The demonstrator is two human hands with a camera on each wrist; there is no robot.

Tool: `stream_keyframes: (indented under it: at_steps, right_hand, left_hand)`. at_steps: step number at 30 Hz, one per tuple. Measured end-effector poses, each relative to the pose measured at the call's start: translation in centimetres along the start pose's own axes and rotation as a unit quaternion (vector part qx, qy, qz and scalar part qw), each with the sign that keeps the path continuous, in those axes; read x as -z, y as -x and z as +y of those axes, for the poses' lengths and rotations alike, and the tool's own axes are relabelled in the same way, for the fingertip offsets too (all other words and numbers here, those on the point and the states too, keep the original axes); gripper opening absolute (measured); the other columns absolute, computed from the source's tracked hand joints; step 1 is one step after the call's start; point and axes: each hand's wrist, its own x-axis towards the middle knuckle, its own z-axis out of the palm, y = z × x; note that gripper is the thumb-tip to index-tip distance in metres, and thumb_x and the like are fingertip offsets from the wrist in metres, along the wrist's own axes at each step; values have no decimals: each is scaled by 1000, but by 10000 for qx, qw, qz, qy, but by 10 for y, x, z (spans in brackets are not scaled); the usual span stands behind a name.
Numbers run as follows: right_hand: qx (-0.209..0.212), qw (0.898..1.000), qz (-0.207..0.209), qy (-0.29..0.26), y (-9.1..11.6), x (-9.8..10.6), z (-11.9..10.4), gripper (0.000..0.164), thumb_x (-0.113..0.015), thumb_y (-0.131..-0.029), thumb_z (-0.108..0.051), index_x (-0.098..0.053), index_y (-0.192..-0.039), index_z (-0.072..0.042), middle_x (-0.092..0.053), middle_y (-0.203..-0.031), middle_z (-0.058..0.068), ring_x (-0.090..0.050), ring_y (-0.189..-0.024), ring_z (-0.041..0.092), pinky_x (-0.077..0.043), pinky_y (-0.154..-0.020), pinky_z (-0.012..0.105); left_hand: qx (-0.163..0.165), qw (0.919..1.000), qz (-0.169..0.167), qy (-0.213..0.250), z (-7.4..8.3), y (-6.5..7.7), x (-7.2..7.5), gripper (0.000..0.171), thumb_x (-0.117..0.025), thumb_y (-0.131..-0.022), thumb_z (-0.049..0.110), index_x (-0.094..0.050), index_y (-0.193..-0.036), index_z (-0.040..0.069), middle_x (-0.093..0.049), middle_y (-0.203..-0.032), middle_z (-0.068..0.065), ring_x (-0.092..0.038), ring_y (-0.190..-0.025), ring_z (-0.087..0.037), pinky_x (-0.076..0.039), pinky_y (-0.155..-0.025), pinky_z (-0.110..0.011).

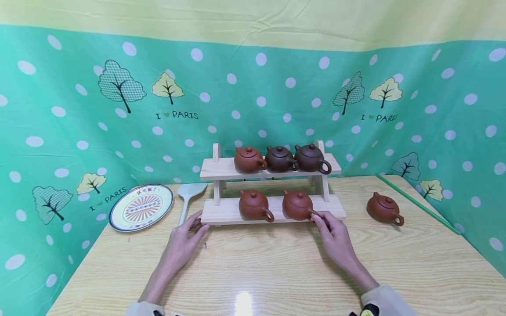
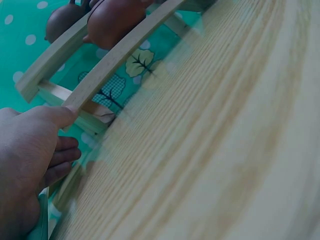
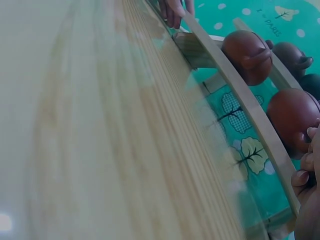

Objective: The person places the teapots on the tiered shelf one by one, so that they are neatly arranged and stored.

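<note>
A two-tier wooden display rack (image 1: 221,211) stands at the back middle of the table. At the left end of its lower shelf, my left hand (image 1: 183,245) grips the board, thumb at the front corner in the left wrist view. My right hand (image 1: 336,237) pinches the handle of a reddish-brown teapot (image 1: 297,206) on the right part of the lower shelf. Left of it sits another reddish-brown teapot (image 1: 254,206), handle toward the front right. The upper shelf bears a reddish-brown teapot (image 1: 248,160) and two dark brown teapots (image 1: 279,159).
One more reddish-brown teapot (image 1: 383,208) stands on the table to the right of the rack, beside a green stick (image 1: 419,204). To the left lie a light grey spatula (image 1: 191,191) and a patterned plate (image 1: 118,215). A green dotted cloth (image 1: 261,83) hangs behind the table.
</note>
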Motion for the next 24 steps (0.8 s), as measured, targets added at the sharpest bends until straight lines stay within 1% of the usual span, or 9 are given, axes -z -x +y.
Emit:
stream_keyframes:
  at_steps: [4, 5, 8, 13, 18, 24]
  right_hand:
    - [67, 9999, -41, -116, 0, -3, -1, 13, -58, -103, 5, -70, -102, 0, -50, -69, 0, -34, -56, 3, -30, -42, 24]
    - [7, 9999, -39, -129, 0, -3, 3, 13, -59, -103, 3, -70, -103, -2, -51, -69, 0, -34, -55, 3, -30, -42, 24]
    - [-61, 9999, -41, -103, -1, -4, 2, 12, -59, -104, 2, -70, -103, -2, -54, -72, 3, -35, -57, 3, -31, -44, 24]
    - [-274, 9996, -69, -52, -1, -6, 2, 12, -59, -105, -1, -70, -104, -5, -54, -75, 3, -37, -58, 6, -32, -46, 24]
    - [-352, 9993, -111, -78, 0, -7, 0, 12, -59, -106, -4, -70, -103, -5, -53, -73, 3, -37, -58, 6, -32, -46, 24]
    - [-373, 9990, -159, -178, -2, -8, -4, 13, -58, -107, -7, -70, -102, -6, -57, -77, 9, -37, -59, 6, -32, -47, 24]
  left_hand:
    - [-19, 10000, 0, 2, -1, 1, 0, 53, -71, -101, 22, -54, -145, -2, -70, -122, -26, -67, -116, -41, -49, -104, -58]
    - [-20, 10000, -3, 8, -1, 0, 0, 53, -71, -101, 22, -55, -145, -1, -70, -122, -26, -67, -116, -41, -49, -103, -58]
    - [-21, 10000, -5, 30, -1, 0, 0, 53, -72, -101, 23, -55, -145, -1, -70, -122, -25, -67, -116, -40, -50, -103, -56]
    - [-20, 10000, -2, 35, -1, 0, -1, 54, -72, -100, 22, -55, -145, -2, -70, -121, -25, -68, -115, -40, -50, -102, -56]
    - [-16, 10000, 17, 17, -1, 0, -1, 53, -73, -100, 22, -55, -144, -2, -71, -120, -24, -68, -115, -39, -50, -103, -57]
    - [-38, 10000, 8, 2, -2, -1, -1, 53, -73, -100, 22, -55, -144, -2, -71, -120, -24, -67, -115, -39, -49, -103, -57]
